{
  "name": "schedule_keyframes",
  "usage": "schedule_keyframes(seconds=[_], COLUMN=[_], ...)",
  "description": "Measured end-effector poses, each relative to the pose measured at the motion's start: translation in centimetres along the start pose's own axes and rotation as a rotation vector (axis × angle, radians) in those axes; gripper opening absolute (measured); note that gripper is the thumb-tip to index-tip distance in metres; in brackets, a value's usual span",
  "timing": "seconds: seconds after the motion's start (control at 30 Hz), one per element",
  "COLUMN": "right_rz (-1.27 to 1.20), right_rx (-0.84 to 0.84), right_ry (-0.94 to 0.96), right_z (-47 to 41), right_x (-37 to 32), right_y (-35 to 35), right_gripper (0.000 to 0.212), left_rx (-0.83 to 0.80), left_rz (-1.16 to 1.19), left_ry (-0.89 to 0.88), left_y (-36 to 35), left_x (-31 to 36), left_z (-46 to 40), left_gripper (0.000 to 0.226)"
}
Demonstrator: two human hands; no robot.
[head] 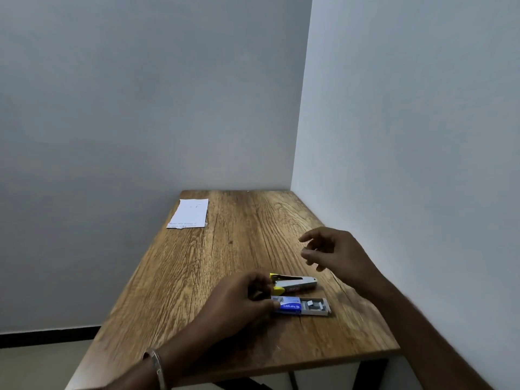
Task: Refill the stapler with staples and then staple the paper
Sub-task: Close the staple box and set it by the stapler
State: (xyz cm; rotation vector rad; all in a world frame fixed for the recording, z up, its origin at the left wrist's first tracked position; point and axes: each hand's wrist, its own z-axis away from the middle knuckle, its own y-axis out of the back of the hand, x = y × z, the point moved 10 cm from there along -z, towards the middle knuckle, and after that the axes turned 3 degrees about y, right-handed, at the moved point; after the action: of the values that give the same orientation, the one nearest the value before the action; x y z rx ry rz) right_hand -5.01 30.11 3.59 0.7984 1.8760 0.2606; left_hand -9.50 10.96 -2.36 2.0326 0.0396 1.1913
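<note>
One sheet of paper (189, 213) lies flat at the far left corner of the wooden tabletop (197, 277), its left side along the left edge, well apart from everything else. One metal bangle (156, 364) circles the left wrist near the near edge. The left hand (242, 299) reaches in over the near edge, its fingers curled and pinching the blue end of one staple box (301, 305), which lies flat towards the near right corner. The box's inner tray is slid out to the right, and loose grey staple strips (316, 304) show inside; their number cannot be told. Just beyond the box, close to touching it, lies one stapler (294, 284) with yellow ends, long axis running left to right, its metal channel showing. The right hand (334, 250) hovers above the tabletop by the right edge, beyond the stapler, fingers loosely curled and spread, gripping nothing that can be made out.
</note>
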Motion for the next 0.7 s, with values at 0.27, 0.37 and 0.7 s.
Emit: schedule_keyframes(seconds=[0.27, 0.37, 0.7], right_rz=[-0.158, -0.104, 0.167], right_rx=[0.030, -0.017, 0.009], right_ry=[-0.215, -0.156, 0.076], right_z=[6.9, 7.0, 7.0], right_x=[3.4, 2.7, 0.2], right_y=[0.0, -0.2, -1.9], right_gripper=[0.015, 0.024, 0.019], left_rx=[0.025, 0.026, 0.018], left_rz=[0.029, 0.010, 0.016], left_ry=[0.013, 0.007, 0.004], left_y=[-0.3, -0.2, -0.2], left_x=[-0.4, -0.3, 0.1], left_z=[0.3, 0.4, 0.7], left_gripper=[0.042, 0.040, 0.039])
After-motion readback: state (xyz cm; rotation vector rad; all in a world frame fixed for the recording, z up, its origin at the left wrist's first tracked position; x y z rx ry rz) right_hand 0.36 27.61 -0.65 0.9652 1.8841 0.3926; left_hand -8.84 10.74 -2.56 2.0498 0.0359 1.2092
